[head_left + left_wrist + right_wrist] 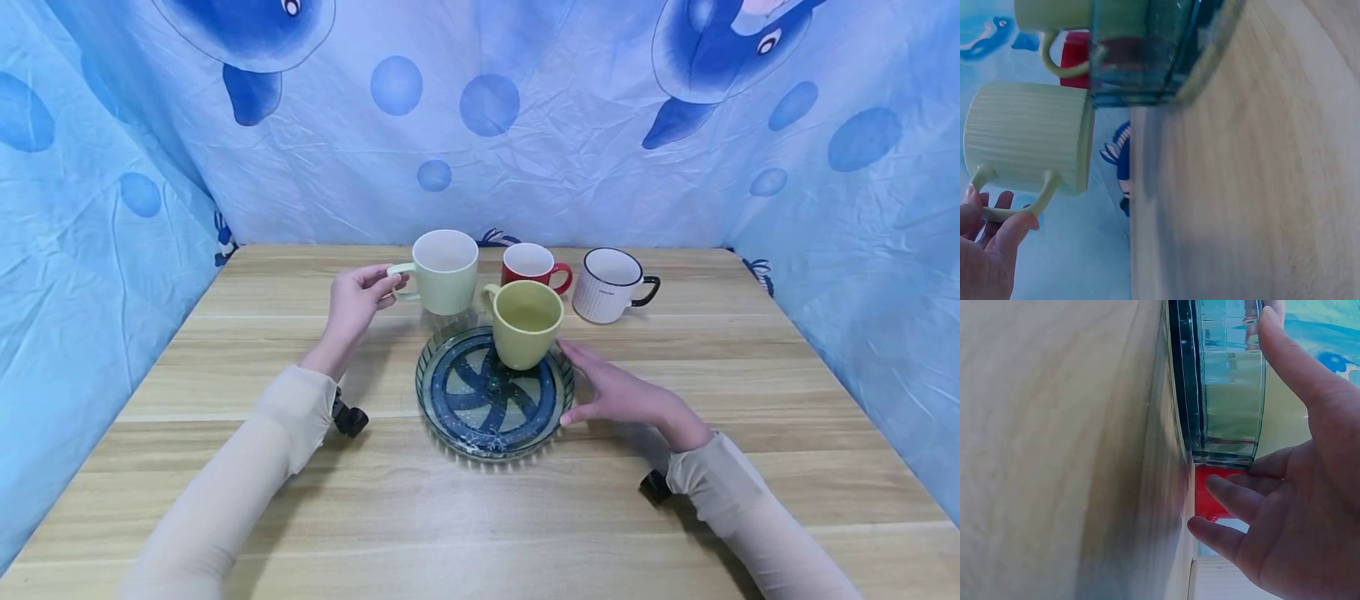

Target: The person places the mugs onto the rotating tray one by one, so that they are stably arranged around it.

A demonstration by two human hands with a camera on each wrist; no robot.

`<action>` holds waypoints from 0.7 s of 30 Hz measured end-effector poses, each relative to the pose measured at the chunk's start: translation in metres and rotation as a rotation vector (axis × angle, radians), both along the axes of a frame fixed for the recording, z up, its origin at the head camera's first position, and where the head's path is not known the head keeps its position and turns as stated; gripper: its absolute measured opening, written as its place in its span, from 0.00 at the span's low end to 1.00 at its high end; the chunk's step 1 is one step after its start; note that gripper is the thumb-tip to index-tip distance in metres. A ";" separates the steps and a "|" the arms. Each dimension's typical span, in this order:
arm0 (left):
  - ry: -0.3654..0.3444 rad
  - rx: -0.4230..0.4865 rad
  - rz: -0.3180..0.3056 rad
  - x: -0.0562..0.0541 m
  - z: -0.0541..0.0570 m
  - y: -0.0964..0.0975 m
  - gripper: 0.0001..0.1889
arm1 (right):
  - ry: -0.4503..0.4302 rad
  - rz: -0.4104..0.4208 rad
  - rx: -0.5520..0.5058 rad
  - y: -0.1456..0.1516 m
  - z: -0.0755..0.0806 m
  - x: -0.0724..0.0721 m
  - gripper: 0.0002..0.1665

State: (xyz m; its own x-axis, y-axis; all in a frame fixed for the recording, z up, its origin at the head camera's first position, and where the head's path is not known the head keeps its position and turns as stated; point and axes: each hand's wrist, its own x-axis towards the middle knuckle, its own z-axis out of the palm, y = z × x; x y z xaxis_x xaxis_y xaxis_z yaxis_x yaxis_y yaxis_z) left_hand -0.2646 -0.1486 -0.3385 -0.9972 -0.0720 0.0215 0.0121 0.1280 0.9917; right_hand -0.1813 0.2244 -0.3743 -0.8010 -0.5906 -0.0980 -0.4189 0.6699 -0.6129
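My left hand (pixel 358 302) pinches the handle of a pale green mug (pixel 448 283), held upright and raised above the table behind the dish. In the left wrist view, thumb and fingers meet around that ribbed mug's (pixel 1029 134) handle. A round glass dish (pixel 491 450) with a blue swirl pattern sits on the table. Inside it, toward the back right, stands a yellow-green mug (pixel 525 333). My right hand (pixel 618 390) rests against the dish's right side, fingers spread. The right wrist view shows its thumb at the rim of the dish (pixel 1232 394).
Behind the dish stand a red mug (pixel 527 260) with a white inside and, to its right, a white ribbed mug (pixel 606 292) with black rim and handle. The wooden table (pixel 480 533) ends at a blue sea-patterned cloth (pixel 570 192).
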 end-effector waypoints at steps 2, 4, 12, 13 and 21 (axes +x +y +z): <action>0.007 0.010 0.001 0.004 0.003 0.000 0.19 | 0.004 0.003 0.001 0.000 0.000 0.000 0.71; 0.020 0.016 -0.005 0.008 0.005 0.000 0.19 | 0.010 0.006 0.002 0.000 0.000 0.000 0.70; 0.053 0.061 -0.043 0.026 0.011 -0.001 0.19 | 0.004 0.003 -0.003 0.000 0.000 0.000 0.70; 0.056 0.066 -0.048 0.028 0.012 0.000 0.19 | 0.003 0.004 -0.006 0.000 0.000 0.001 0.70; 0.073 0.052 -0.093 0.044 0.010 0.001 0.19 | -0.014 -0.006 -0.007 -0.002 0.001 0.002 0.70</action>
State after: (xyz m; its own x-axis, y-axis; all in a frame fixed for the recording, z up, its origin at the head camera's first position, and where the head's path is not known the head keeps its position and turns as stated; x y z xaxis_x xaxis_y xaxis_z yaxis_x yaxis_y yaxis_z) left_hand -0.2209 -0.1474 -0.3282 -0.9955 0.0177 0.0927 0.0937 0.0713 0.9930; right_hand -0.1789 0.2227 -0.3737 -0.8032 -0.5864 -0.1052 -0.4061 0.6681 -0.6234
